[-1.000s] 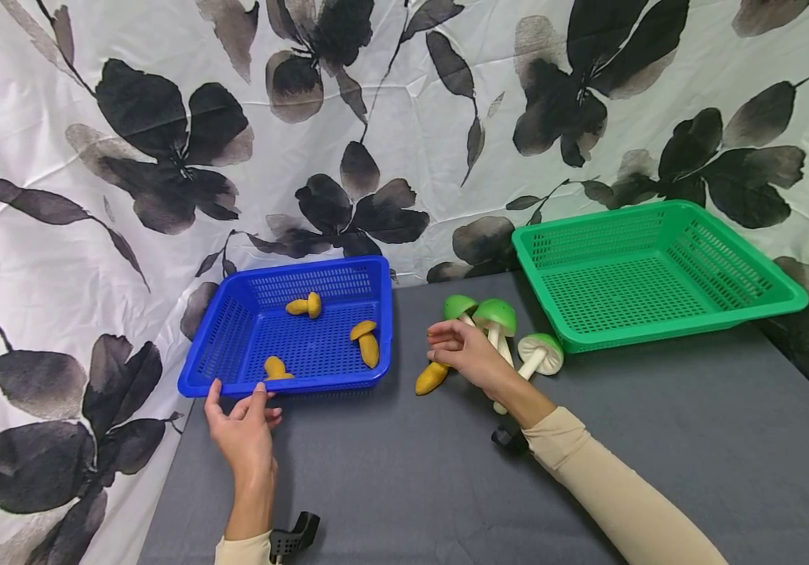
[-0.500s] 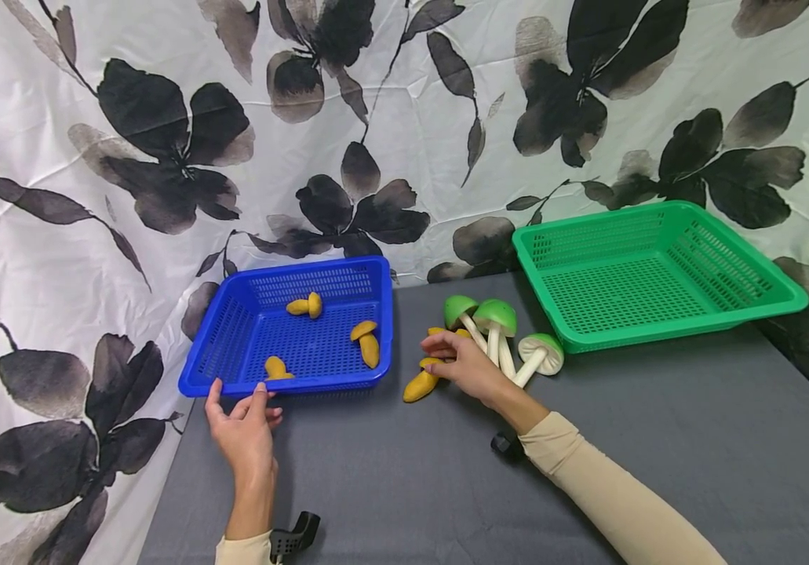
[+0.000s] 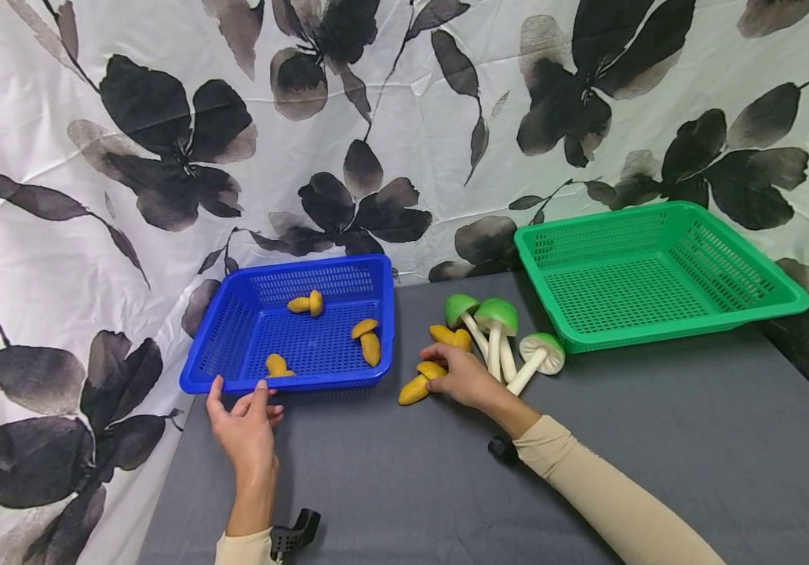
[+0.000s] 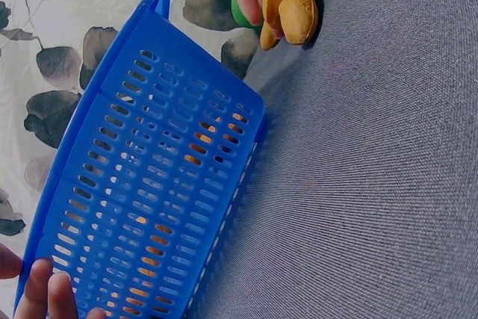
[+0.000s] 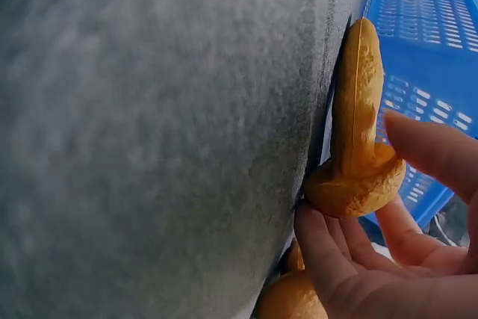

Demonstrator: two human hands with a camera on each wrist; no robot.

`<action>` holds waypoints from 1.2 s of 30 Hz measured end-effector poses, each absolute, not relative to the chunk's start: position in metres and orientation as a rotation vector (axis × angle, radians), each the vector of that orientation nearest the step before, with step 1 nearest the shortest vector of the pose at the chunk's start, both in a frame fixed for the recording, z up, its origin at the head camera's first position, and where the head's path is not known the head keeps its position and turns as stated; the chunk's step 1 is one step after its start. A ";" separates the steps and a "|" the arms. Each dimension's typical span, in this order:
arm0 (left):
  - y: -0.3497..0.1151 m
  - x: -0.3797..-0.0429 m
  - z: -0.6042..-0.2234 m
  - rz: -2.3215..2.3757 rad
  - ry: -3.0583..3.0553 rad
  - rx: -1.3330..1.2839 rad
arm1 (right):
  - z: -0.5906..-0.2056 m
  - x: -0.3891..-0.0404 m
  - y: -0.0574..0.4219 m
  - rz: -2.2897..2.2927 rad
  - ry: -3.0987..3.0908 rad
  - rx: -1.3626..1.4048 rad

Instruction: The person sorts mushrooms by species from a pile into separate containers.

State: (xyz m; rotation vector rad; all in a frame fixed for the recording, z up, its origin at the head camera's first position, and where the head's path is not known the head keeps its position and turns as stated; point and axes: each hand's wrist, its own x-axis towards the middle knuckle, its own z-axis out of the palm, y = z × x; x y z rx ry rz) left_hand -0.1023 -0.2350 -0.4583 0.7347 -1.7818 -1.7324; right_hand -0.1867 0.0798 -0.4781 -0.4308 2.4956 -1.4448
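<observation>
At the front rim of the blue basket (image 3: 284, 384), my left hand (image 3: 243, 428) holds on, index finger and thumb at the rim and other fingers against the outer wall. Several yellow mushrooms, such as one at the right side (image 3: 367, 345), lie in this basket. On the grey cloth, my right hand (image 3: 468, 378) grips another yellow mushroom (image 5: 358, 102) by its cap, with the stem pointing toward the basket. Just behind that hand lies one more yellow mushroom (image 3: 450, 337). Green-capped mushrooms (image 3: 497, 315) with white stems lie beyond my right wrist.
A green basket (image 3: 563, 341) stands at the back right with nothing in it. Behind both baskets hangs a white curtain (image 3: 411, 102) with dark flowers. Grey cloth (image 3: 390, 486) covers the table.
My right hand has come down and slightly nearer, and its fingers have closed at the yellow mushroom, which has shifted left and nearer. The left hand stays at the rim.
</observation>
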 end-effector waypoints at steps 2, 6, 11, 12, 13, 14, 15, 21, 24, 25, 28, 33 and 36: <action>-0.235 -0.102 -0.459 -1.729 -1.787 0.733 | -0.478 -0.186 0.080 -1.394 2.539 -0.429; -0.235 -0.102 -0.459 -1.735 -1.781 0.725 | -0.477 -0.186 0.081 -1.376 2.543 -0.428; -0.236 -0.103 -0.459 -1.749 -1.757 0.716 | -0.475 -0.186 0.083 -1.399 2.513 -0.455; -0.236 -0.103 -0.459 -1.748 -1.758 0.715 | -0.475 -0.187 0.084 -1.411 2.504 -0.461; -0.236 -0.103 -0.459 -1.740 -1.766 0.717 | -0.475 -0.187 0.084 -1.425 2.494 -0.464; -0.236 -0.103 -0.459 -1.737 -1.772 0.718 | -0.474 -0.187 0.085 -1.441 2.481 -0.463; -0.236 -0.103 -0.459 -1.732 -1.779 0.720 | -0.474 -0.187 0.085 -1.458 2.465 -0.460; -0.235 -0.102 -0.459 -1.719 -1.798 0.731 | -0.473 -0.187 0.088 -1.539 2.348 -0.414; -0.235 -0.101 -0.460 -1.716 -1.796 0.728 | -0.472 -0.188 0.090 -1.560 2.311 -0.414; -0.235 -0.101 -0.460 -1.712 -1.798 0.728 | -0.472 -0.188 0.090 -1.568 2.300 -0.422; -0.235 -0.101 -0.460 -1.709 -1.799 0.728 | -0.471 -0.188 0.092 -1.596 2.261 -0.429; -0.235 -0.101 -0.461 -1.707 -1.805 0.728 | -0.473 -0.190 0.095 -1.664 2.188 -0.422; -0.235 -0.101 -0.461 -1.709 -1.804 0.725 | -0.474 -0.191 0.095 -1.701 2.148 -0.400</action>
